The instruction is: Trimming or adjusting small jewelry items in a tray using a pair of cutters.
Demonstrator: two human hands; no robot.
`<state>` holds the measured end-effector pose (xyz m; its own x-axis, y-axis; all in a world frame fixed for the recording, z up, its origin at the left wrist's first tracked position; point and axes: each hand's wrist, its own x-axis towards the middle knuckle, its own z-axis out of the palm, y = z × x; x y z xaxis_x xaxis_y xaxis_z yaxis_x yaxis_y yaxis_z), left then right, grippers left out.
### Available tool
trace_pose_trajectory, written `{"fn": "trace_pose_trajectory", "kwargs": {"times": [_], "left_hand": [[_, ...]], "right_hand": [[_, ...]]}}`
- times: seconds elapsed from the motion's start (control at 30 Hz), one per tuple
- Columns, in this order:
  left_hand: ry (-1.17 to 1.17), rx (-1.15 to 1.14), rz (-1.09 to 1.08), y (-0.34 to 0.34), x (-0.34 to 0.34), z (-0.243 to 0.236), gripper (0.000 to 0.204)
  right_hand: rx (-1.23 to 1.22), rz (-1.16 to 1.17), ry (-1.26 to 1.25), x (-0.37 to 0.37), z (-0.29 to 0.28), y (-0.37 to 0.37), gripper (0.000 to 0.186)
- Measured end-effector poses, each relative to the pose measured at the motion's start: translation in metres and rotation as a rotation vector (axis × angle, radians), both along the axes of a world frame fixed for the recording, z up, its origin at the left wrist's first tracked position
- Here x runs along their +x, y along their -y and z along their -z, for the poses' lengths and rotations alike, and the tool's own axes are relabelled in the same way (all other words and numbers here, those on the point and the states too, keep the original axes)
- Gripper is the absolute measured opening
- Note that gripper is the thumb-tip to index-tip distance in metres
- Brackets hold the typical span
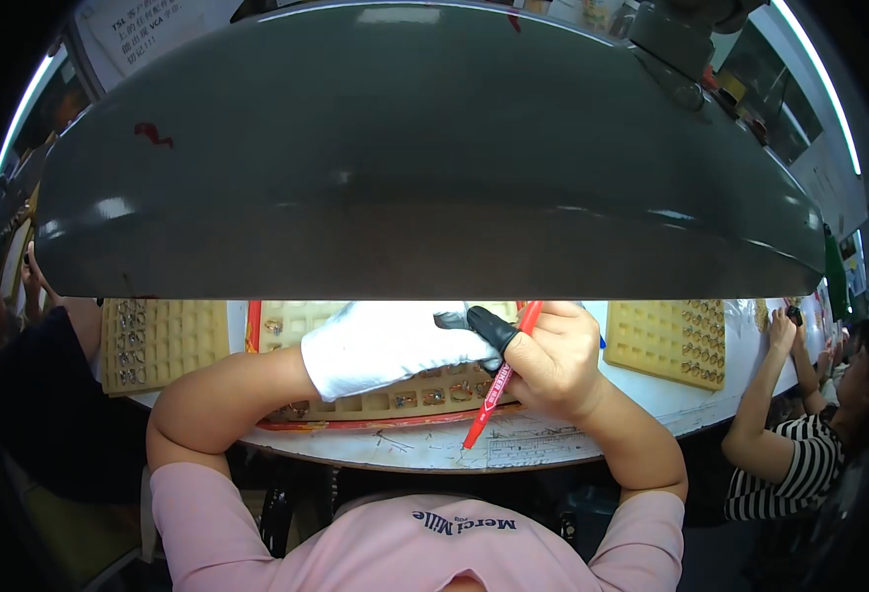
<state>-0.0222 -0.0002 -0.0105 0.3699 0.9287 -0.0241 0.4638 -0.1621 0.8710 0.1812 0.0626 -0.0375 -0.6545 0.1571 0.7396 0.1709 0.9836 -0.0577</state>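
Observation:
My left hand [395, 340] wears a white glove and comes in from the left over a tray [375, 403] of rings. Its fingers are drawn together against my right hand, and whatever they hold is hidden. A dark patch shows at the glove's fingertips. My right hand [561, 360] is bare, apart from a black finger cover [493, 329] on one digit, and grips a red marker [486, 409]. The marker slants down toward the table's near edge. Several rings [434, 396] sit in the tray's slots below my left hand.
A large grey lamp hood [424, 178] hangs across the view and hides the table's far part. Yellow ring trays stand at left [163, 345] and right [642, 340]. A ruler [533, 452] lies at the front edge. A person in stripes [799, 454] sits at right.

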Motion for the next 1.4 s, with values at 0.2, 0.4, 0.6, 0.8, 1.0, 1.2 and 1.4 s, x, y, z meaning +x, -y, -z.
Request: {"fn": "trace_pose_trajectory", "kwargs": {"times": [0.2, 0.4, 0.6, 0.8, 1.0, 1.2, 1.4], "left_hand": [[0.130, -0.104, -0.054, 0.000, 0.000, 0.003, 0.036], [0.076, -0.145, -0.103, 0.000, 0.001, 0.000, 0.032], [0.038, -0.008, -0.136, 0.004, -0.001, 0.010, 0.033], [-0.041, -0.095, -0.082, 0.001, -0.001, 0.002, 0.032], [0.139, -0.113, -0.042, 0.001, -0.008, 0.016, 0.032], [0.091, -0.067, -0.016, -0.001, -0.009, 0.017, 0.030], [0.142, -0.053, 0.051, -0.004, -0.009, 0.012, 0.029]], "right_hand": [[-0.100, 0.013, 0.057, 0.004, -0.006, -0.001, 0.031], [-0.888, -0.103, -0.098, 0.003, 0.004, -0.003, 0.015], [-1.609, -0.119, -0.087, 0.005, -0.006, 0.002, 0.017], [-1.617, -0.091, -0.068, 0.007, -0.009, 0.003, 0.016], [-0.436, 0.005, -0.028, 0.009, -0.002, -0.006, 0.023], [-0.287, 0.071, 0.035, 0.010, -0.002, -0.003, 0.029], [-0.097, -0.006, 0.027, 0.005, -0.008, -0.001, 0.043]]}}
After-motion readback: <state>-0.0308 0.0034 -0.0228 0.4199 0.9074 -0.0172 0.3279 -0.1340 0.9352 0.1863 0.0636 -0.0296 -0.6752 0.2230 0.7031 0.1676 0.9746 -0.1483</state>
